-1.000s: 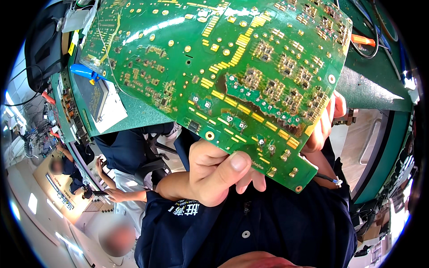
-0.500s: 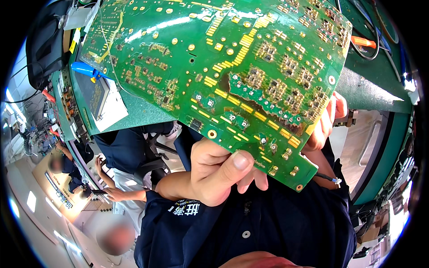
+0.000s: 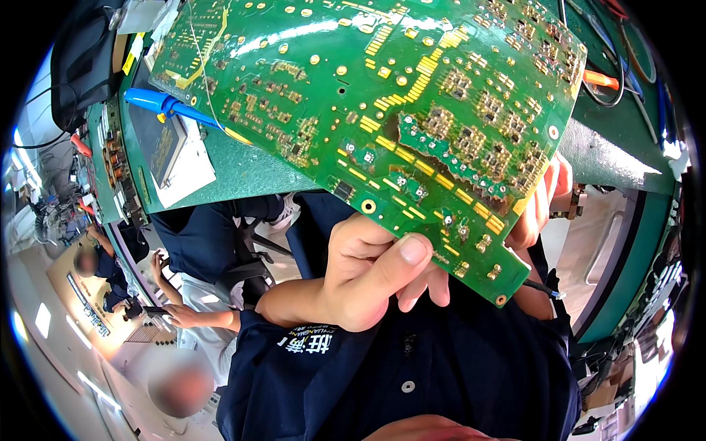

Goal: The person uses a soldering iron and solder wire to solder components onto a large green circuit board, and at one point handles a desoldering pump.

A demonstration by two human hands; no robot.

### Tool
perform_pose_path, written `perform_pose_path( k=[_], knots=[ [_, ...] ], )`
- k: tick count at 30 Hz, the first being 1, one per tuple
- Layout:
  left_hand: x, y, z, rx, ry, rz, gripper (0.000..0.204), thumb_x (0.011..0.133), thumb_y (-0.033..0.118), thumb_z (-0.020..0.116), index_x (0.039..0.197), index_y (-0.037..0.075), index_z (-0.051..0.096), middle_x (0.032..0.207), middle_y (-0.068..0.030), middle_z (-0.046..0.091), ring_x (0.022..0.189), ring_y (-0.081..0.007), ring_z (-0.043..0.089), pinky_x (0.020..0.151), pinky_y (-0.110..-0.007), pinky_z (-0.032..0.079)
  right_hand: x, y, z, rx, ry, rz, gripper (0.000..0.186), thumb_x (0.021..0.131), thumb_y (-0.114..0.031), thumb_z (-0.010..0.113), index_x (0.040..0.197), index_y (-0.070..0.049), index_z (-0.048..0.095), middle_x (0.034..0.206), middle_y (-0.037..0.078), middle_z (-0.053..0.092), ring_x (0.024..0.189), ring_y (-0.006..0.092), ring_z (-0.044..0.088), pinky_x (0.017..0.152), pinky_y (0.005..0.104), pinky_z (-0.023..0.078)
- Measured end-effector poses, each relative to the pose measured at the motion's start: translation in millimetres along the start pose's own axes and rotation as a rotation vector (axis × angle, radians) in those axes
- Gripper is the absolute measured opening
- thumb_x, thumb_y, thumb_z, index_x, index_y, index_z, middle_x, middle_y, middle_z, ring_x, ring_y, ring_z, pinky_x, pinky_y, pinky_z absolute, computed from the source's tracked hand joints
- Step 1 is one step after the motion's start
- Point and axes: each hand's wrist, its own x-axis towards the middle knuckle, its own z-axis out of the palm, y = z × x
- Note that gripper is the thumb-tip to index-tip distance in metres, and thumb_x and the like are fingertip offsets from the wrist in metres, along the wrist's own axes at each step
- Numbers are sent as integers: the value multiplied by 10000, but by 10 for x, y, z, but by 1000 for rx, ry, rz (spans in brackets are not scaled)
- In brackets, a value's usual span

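Note:
A large green circuit board (image 3: 316, 95) fills the upper middle, tilted, with rows of gold pads and clusters of small parts on its visible face. A ragged, darkened strip runs across its right half. My left hand (image 3: 375, 272) is closed on the board's lower edge, its thumb on the visible face and its fingers behind. At the right edge, my right hand (image 3: 540, 206) grips the same board, partly hidden by it. Left of the board shows a blue pen-shaped tool (image 3: 173, 109), and a thin pale wire crosses the board's left part.
A green-topped workbench (image 3: 257, 173) stretches behind the board. A dark flat booklet (image 3: 163, 158) and white paper lie on it at left. At right are an orange-handled tool (image 3: 601, 80) and cables. A seated co-worker's arm (image 3: 195, 317) shows at lower left; another person is farther off.
The board and both hands have shifted slightly right in the picture, the left hand also a little upward. More of the blue tool now shows beside the board. Both grips stay the same.

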Motion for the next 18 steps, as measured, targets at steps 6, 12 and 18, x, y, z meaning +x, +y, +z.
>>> perform_pose_path(
  k=[6,12,18],
  knots=[
    [-25,30,29,40,45,-11,395,993,289,450,1099,-78,552,904,-233,662,545,-172,645,356,-193,401,38,-22,2,-14,5,-6,305,576,-221,650,805,-20,669,860,115,678,814,268,624,828,395,347],
    [-27,11,4,34,22,4,387,995,280,450,1107,-77,550,935,-237,658,567,-182,659,357,-186,402,64,-27,-19,-42,-1,-34,303,571,-235,652,800,-39,680,847,101,681,790,247,625,807,379,328],
    [-16,18,-31,33,-12,-17,390,991,277,456,1103,-86,544,915,-241,659,552,-182,657,344,-179,393,39,-35,-30,-63,-29,-10,274,597,-245,654,796,-58,686,844,87,682,775,242,624,873,404,324]
  ],
)
